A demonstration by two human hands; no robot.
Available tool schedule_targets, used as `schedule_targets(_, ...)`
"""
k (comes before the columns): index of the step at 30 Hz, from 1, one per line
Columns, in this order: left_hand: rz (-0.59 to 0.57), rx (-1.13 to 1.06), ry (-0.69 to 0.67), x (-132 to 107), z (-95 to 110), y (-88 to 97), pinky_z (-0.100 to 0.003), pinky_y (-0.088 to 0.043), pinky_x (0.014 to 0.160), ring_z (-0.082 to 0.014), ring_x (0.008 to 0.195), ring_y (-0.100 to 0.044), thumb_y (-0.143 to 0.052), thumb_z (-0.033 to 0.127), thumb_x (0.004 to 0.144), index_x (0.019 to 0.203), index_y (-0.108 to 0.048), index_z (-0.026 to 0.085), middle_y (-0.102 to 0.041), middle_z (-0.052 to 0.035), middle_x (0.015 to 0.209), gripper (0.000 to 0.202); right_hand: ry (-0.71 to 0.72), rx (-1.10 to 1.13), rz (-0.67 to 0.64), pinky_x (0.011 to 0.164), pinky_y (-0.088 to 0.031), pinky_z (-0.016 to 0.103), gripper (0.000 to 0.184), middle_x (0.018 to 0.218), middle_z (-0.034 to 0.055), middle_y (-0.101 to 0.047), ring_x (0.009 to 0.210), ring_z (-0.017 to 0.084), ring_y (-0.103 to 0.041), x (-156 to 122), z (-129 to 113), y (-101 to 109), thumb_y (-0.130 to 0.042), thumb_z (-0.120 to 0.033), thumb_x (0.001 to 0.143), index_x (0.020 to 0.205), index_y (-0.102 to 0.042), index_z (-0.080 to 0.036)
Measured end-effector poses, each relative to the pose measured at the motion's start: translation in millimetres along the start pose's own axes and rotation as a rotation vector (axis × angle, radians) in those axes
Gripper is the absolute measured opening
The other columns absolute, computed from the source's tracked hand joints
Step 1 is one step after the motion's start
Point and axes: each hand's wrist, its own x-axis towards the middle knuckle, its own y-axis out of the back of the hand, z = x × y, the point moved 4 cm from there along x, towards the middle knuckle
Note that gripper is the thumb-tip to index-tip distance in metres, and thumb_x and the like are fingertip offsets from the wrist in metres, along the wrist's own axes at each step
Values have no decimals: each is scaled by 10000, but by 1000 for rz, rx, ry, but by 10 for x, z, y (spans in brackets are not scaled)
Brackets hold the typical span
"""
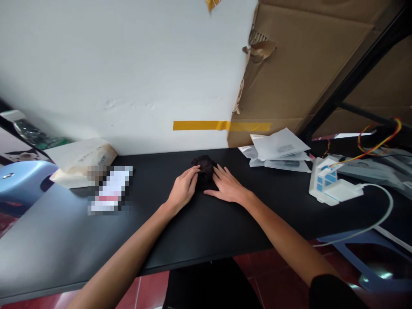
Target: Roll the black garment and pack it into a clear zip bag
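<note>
A small dark crumpled bundle (205, 166), maybe cloth, lies on the black table (206, 223) near the white wall. My left hand (183, 189) rests at its left side, fingers curled against it. My right hand (228, 185) lies flat on its right part, fingers stretched forward and pressing on it. Both forearms reach in from the near edge.
A cream padded envelope (80, 161) and a blurred white item (111, 191) lie at the left. White mailer bags (278, 148) are stacked at the right, beside a white device (328, 186) with cables. Cardboard (299, 64) leans on the wall.
</note>
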Motion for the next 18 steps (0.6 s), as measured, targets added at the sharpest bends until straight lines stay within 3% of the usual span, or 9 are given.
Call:
schedule_targets(4,-41,1,-99,-39,118,-44,-418,-442,1167,-235,1364,-558,-355,334,1065,1180,-644,215,-636,-108,1406,332,61,69,10,1225,-248,634,921,1655,217,-301,1552,381,-229,76,-93,-121,-549,-664,940,1635,-214,-159)
schedule_targets(6,-39,55,-129,-50,121,-84,-464,-412,1194,-268,1414,-506,-476,396,1029,1310,-598,205,-579,-135,1473,361,91,102,24,1226,-257,624,906,1666,197,-288,1551,352,-248,99,-107,-127,-573,-614,947,1643,-176,-193)
schedule_targets(8,-35,121,-136,-48,74,-127,-523,-388,1206,-314,1447,-461,-597,433,965,1438,-519,189,-521,-163,1529,537,121,114,31,1235,-254,606,947,1661,209,-291,1544,344,-269,106,-104,-125,-614,-586,929,1645,-156,-170)
schedule_targets(11,-51,161,-130,-32,-22,-160,-553,-405,1188,-316,1424,-492,-545,346,985,1454,-529,189,-566,-151,1492,495,140,99,27,1247,-240,596,1003,1641,240,-318,1534,359,-290,104,-98,-138,-643,-642,887,1630,-211,-124)
schedule_targets(15,1,111,-142,-15,-41,-87,-488,-408,1202,-257,1415,-510,-409,283,1039,1398,-592,187,-607,-124,1455,414,132,90,25,1245,-250,580,958,1618,239,-365,1524,362,-309,114,-124,-175,-597,-703,891,1588,-325,-105)
schedule_targets(18,-118,133,-225,-21,24,-109,-511,-370,1221,-278,1431,-490,-478,363,1029,1413,-586,205,-570,-130,1493,429,150,97,19,1230,-284,569,895,1605,219,-398,1490,357,-370,133,-115,-119,-650,-635,890,1568,-377,-117)
